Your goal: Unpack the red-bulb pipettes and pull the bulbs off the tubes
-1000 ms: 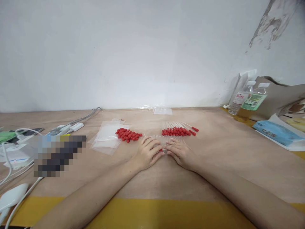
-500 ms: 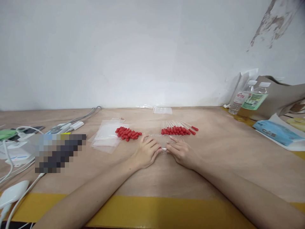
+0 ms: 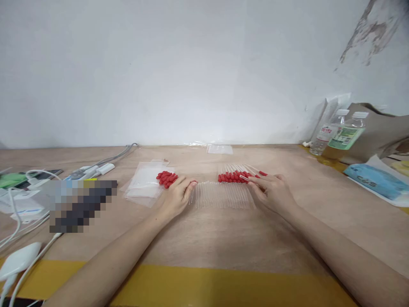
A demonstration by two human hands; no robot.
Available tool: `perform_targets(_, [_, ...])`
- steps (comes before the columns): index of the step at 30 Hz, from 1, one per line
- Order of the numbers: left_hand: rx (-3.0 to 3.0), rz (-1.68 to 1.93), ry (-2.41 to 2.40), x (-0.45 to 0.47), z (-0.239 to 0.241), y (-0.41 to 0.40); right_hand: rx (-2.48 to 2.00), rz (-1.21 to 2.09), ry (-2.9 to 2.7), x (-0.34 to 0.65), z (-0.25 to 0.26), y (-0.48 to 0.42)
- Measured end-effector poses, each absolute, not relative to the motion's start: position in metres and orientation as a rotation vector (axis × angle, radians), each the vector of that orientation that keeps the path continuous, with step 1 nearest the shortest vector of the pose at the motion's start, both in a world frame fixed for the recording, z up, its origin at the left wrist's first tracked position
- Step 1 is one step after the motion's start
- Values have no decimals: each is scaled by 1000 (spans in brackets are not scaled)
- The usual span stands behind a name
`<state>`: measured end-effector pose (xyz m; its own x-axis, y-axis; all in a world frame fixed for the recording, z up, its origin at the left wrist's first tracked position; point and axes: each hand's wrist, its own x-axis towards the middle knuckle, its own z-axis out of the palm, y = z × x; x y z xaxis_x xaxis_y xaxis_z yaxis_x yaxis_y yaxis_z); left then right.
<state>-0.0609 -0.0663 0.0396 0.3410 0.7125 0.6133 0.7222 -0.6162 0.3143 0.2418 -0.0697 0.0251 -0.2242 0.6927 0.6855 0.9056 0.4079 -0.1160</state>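
My left hand [image 3: 179, 194] is closed by the left end of a row of thin clear tubes [image 3: 225, 195] laid side by side. A touch of red shows at its fingertips, but what they pinch is too small to make out. Its knuckles partly cover a pile of small red rounded pieces [image 3: 165, 179]. My right hand [image 3: 271, 189] hovers by the row's right end, with a thin pale stick [image 3: 244, 178] poking from its closed fingers. Beside those fingers lies a bundle of red-tipped sticks [image 3: 231, 176], red ends toward me.
Clear plastic bags [image 3: 140, 181] lie left of the red pile, with a small white sheet [image 3: 220, 149] near the wall. Bottles [image 3: 348, 138] and a blue tissue pack [image 3: 373, 181] are at right. Cables and a white charger [image 3: 21, 260] occupy the left side.
Both hands were together over the clear tubes; they have parted, uncovering the row. The left hand moved left, toward the red pile. The right moved right, to the red-tipped sticks.
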Motion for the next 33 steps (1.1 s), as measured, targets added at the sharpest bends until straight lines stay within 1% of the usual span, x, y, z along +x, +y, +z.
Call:
perform_targets(3, [-2386,-1328,-1490,-74,44,-53,-1630,-312,-2051,237,31,-76])
perform_targets(5, [-2230,-1391,-1611,-88,45,-42,-1737,-237,-2068,234,33,-79])
perform_targets(8, [-2039,-1501,-1752,-114,47,-25,-1795,-155,-2063,231,33,-80])
perform_targets(12, [-1854,-1737,-1912,-141,45,-11,-1814,-148,-2094,230,26,-78])
perform_targets(15, [-1722,-1796,-2005,-150,42,-7,-1790,-101,-2084,228,18,-76])
perform_targets(20, [-1643,-1761,-2020,-160,35,-1,-1678,51,-2094,226,10,-74])
perform_targets(26, [-1653,-1629,-2096,-166,33,9,-1613,86,-2096,227,6,-71])
perform_targets(33, [-1779,-1245,-2332,-167,30,17,-1612,155,-2054,229,4,-67])
